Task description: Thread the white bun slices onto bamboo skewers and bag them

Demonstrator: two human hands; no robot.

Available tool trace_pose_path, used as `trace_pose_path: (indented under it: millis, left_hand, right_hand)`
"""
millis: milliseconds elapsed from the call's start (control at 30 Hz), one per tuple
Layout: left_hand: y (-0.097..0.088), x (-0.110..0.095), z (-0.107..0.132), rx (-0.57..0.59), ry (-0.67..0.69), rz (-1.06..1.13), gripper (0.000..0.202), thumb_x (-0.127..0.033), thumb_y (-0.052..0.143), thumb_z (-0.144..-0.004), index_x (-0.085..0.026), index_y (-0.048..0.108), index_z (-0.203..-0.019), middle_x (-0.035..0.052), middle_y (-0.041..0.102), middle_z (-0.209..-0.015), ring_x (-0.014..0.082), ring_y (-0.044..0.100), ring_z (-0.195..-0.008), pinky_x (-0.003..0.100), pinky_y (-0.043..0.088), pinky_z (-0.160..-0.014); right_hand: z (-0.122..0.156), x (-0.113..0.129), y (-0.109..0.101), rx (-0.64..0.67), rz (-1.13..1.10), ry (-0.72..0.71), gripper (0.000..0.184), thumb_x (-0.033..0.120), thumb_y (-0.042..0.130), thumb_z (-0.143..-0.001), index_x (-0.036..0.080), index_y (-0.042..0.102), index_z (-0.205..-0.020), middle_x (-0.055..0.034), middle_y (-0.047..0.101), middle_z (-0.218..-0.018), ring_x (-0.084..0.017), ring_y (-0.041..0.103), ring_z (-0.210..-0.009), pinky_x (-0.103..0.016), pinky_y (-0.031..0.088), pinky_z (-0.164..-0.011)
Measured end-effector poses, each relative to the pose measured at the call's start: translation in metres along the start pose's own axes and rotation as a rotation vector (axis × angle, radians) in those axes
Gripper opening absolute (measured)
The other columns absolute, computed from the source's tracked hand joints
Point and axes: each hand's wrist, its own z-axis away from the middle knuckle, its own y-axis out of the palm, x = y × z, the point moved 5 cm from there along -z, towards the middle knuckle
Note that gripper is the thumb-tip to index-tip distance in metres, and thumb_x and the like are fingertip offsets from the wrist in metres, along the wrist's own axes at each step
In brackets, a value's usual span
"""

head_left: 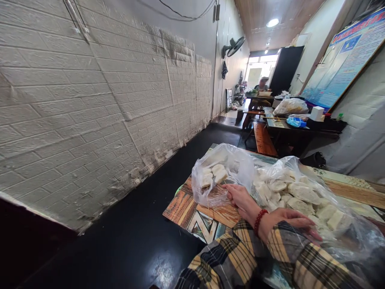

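Note:
My left hand [237, 197], with a red bead bracelet [259, 220] at the wrist, reaches to a small clear plastic bag [210, 180] holding a few white flat pieces. Its fingers are pressed together on the bag's lower edge. My right hand [290, 221] lies flat, fingers stretched, on the near side of a larger clear plastic bag [300, 192] full of several white flat pieces. Both bags sit on a table with a colourful patterned top [186, 208]. Both my sleeves are plaid.
A white brick-pattern wall [90, 120] runs along the left beside a dark glossy floor [144, 224]. Further back stand a wooden bench [263, 138], a dark table [288, 124] with bags and a box, and a person far off. A wall fan [233, 47] hangs above.

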Motion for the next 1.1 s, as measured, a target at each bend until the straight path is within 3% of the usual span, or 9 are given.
trace_pose_path:
  millis: [100, 167, 433, 567, 700, 800, 1000, 1100]
  left_hand:
    - [0.000, -0.004, 0.003, -0.071, -0.110, 0.025, 0.047, -0.052, 0.082, -0.059, -0.018, 0.065, -0.086, 0.0129, 0.067, -0.088, 0.0260, 0.070, -0.071, 0.056, 0.041, -0.094]
    - [0.000, -0.005, 0.003, -0.085, -0.112, 0.024, 0.045, -0.052, 0.080, -0.061, -0.017, 0.065, -0.085, 0.0132, 0.067, -0.087, 0.0258, 0.070, -0.070, 0.052, 0.046, -0.089]
    - [-0.013, 0.015, -0.006, -0.195, -0.102, -0.036, 0.043, -0.056, 0.075, -0.061, -0.021, 0.064, -0.085, 0.0133, 0.068, -0.088, 0.0310, 0.071, -0.074, 0.050, 0.050, -0.082]
    - [-0.007, 0.008, -0.003, -0.146, -0.050, -0.092, 0.049, -0.063, 0.075, -0.058, -0.025, 0.065, -0.088, 0.0138, 0.068, -0.091, 0.0311, 0.072, -0.076, 0.050, 0.050, -0.080]
    - [0.000, -0.005, 0.006, -0.113, -0.054, -0.019, 0.055, -0.062, 0.081, -0.052, -0.024, 0.067, -0.087, 0.0129, 0.066, -0.088, 0.0288, 0.071, -0.069, 0.056, 0.046, -0.087]
    - [0.005, -0.015, 0.013, -0.088, -0.028, 0.007, 0.049, -0.058, 0.081, -0.058, -0.021, 0.066, -0.087, 0.0149, 0.066, -0.092, 0.0280, 0.071, -0.073, 0.059, 0.042, -0.092]
    - [0.014, -0.026, 0.018, -0.154, 0.019, -0.037, 0.042, -0.053, 0.077, -0.068, -0.018, 0.064, -0.088, 0.0154, 0.067, -0.087, 0.0270, 0.070, -0.070, 0.058, 0.044, -0.091]
    - [0.018, -0.031, 0.019, -0.278, -0.029, -0.039, 0.036, -0.045, 0.076, -0.071, -0.016, 0.062, -0.086, 0.0120, 0.068, -0.077, 0.0234, 0.069, -0.062, 0.054, 0.049, -0.086]
  right_hand:
    - [-0.002, -0.004, 0.014, 0.080, 0.050, 0.050, 0.016, 0.022, 0.049, -0.085, 0.017, 0.061, -0.075, 0.0074, 0.047, -0.041, -0.006, 0.035, -0.029, -0.016, 0.020, -0.031]
    - [-0.002, -0.006, 0.015, 0.098, 0.084, 0.065, 0.017, 0.023, 0.051, -0.083, 0.017, 0.060, -0.069, 0.0053, 0.049, -0.039, -0.007, 0.037, -0.028, -0.017, 0.019, -0.030]
    - [0.000, -0.002, -0.003, -0.046, 0.057, -0.060, 0.021, 0.027, 0.045, -0.088, 0.015, 0.062, -0.089, 0.0102, 0.039, -0.041, -0.006, 0.030, -0.033, -0.016, 0.019, -0.033]
    - [0.004, 0.003, 0.000, -0.004, 0.029, -0.072, 0.024, 0.033, 0.044, -0.089, 0.016, 0.060, -0.095, 0.0111, 0.037, -0.045, -0.006, 0.027, -0.034, -0.016, 0.021, -0.034]
    - [0.001, 0.001, 0.012, 0.095, 0.090, -0.022, 0.023, 0.031, 0.043, -0.091, 0.016, 0.060, -0.096, 0.0119, 0.039, -0.045, -0.005, 0.027, -0.031, -0.015, 0.021, -0.033]
    - [-0.002, -0.007, 0.023, 0.172, 0.213, 0.023, 0.019, 0.027, 0.046, -0.093, 0.015, 0.060, -0.089, 0.0099, 0.047, -0.043, -0.005, 0.035, -0.029, -0.016, 0.019, -0.031]
    - [-0.005, -0.011, 0.021, 0.208, 0.447, 0.000, 0.035, 0.037, 0.046, -0.101, 0.013, 0.062, -0.081, 0.0085, 0.052, -0.051, -0.004, 0.041, -0.034, -0.016, 0.032, -0.035]
    - [-0.003, -0.002, 0.008, 0.107, 0.510, -0.075, 0.025, 0.036, 0.053, -0.098, 0.014, 0.064, -0.103, -0.0008, 0.068, -0.085, -0.010, 0.063, -0.064, -0.025, 0.054, -0.059]
